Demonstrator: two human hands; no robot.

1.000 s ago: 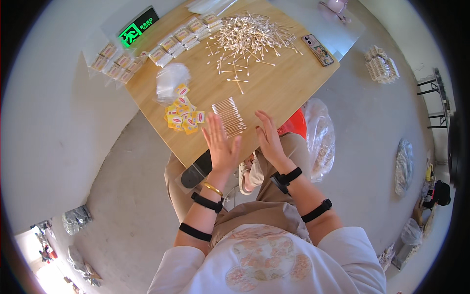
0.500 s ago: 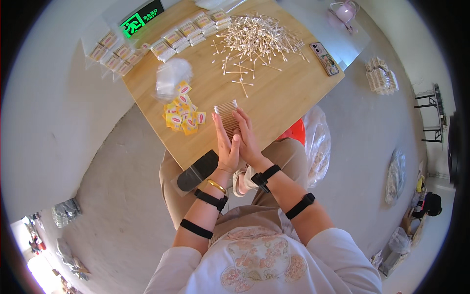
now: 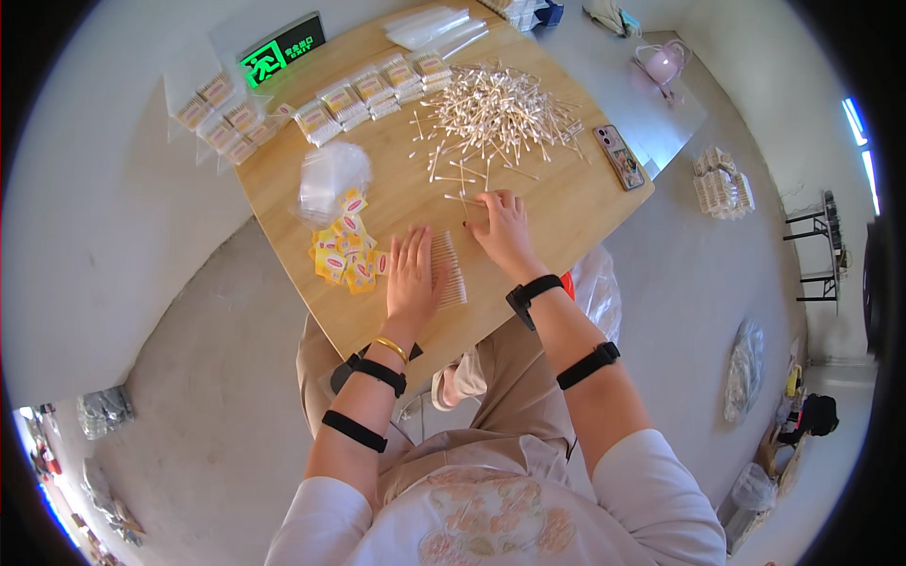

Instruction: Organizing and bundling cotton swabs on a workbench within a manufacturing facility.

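A row of cotton swabs [image 3: 453, 274] lies side by side on the wooden table near its front edge. My left hand [image 3: 411, 274] rests flat along the left side of this row, fingers stretched out, partly covering it. Farther right, my right hand [image 3: 505, 231] has its fingers bent and its thumb apart. Its fingertips are at the end of a loose cotton swab [image 3: 460, 197]; whether they touch it I cannot tell. Beyond lies a large heap of cotton swabs [image 3: 500, 108]. Left of my left hand are yellow and white printed cards [image 3: 344, 255].
Clear plastic bags [image 3: 332, 179] lie beyond the cards. Packed swab bundles [image 3: 373, 87] line the far left edge, with more bagged packs [image 3: 222, 113] beside them. A phone [image 3: 618, 157] lies at the right edge. Clear plastic sheets [image 3: 429, 28] are at the back.
My hands have parted from around the swab bundle, which now lies on the table as a flat row. My right hand has moved right and forward toward the loose swabs.
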